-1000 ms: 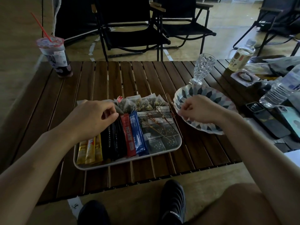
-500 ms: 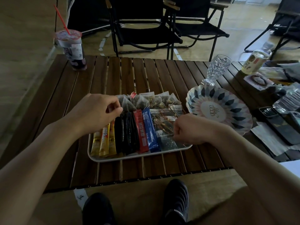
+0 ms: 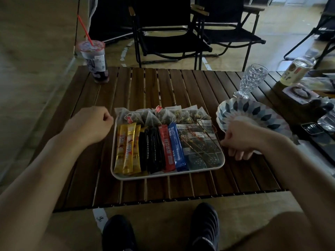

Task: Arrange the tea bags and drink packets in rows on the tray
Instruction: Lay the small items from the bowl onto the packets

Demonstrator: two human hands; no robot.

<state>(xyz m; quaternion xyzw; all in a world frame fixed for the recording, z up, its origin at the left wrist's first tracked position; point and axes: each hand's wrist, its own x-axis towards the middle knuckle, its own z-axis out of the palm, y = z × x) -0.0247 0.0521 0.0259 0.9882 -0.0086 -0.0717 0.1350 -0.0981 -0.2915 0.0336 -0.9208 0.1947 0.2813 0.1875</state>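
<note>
One tray (image 3: pixel 164 176) between curled fingers (image 3: pixel 237 155)

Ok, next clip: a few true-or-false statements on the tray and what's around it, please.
1. The yellow packets lie at the left end of the tray. True.
2. The pyramid tea bags fill the tray's near row. False: they line its far edge.
3. The cup with the red straw stands on the tray. False: it stands at the far left corner of the table.
4. The patterned plate lies right of the tray. True.
5. The left hand holds the red packet. False: the hand is beside the tray, fingers curled, with nothing visible in it.
</note>
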